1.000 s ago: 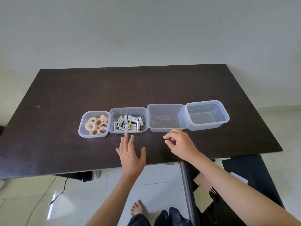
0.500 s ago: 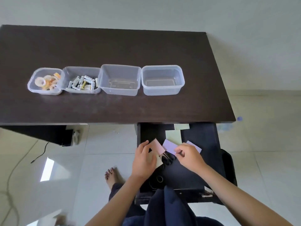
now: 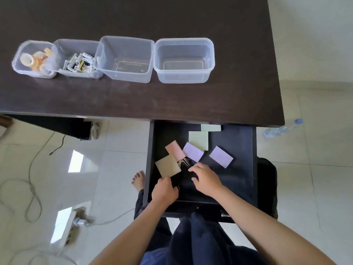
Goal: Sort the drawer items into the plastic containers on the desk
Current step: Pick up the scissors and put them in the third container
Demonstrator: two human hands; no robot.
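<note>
The black drawer [image 3: 242,180] stands pulled out under the dark desk [image 3: 133,100]. Inside lie sticky-note pads: a tan one [image 3: 167,165], a pink one [image 3: 174,150], two purple ones [image 3: 193,151] [image 3: 221,156] and two pale green ones [image 3: 198,139] [image 3: 210,127]. Black binder clips [image 3: 183,163] lie between the pads, partly hidden. My left hand [image 3: 165,190] is curled at the tan pad's near corner; what it grips is hidden. My right hand [image 3: 206,178] reaches over the clips, fingers bent. Four clear containers line the desk: tape rolls [image 3: 34,58], batteries [image 3: 78,63], and two empty ones [image 3: 124,58] [image 3: 184,60].
My dark-clothed legs [image 3: 200,240] are under the drawer front and a bare foot [image 3: 138,179] rests on the tiled floor. Cables and a power strip [image 3: 76,220] lie on the floor at the left. A plastic bottle [image 3: 282,129] lies right of the desk.
My view dropped from the desk to the open drawer. Both hands left the desk edge, reached among the pads, then drew back toward the drawer's near end, the left letting go of the pink pad.
</note>
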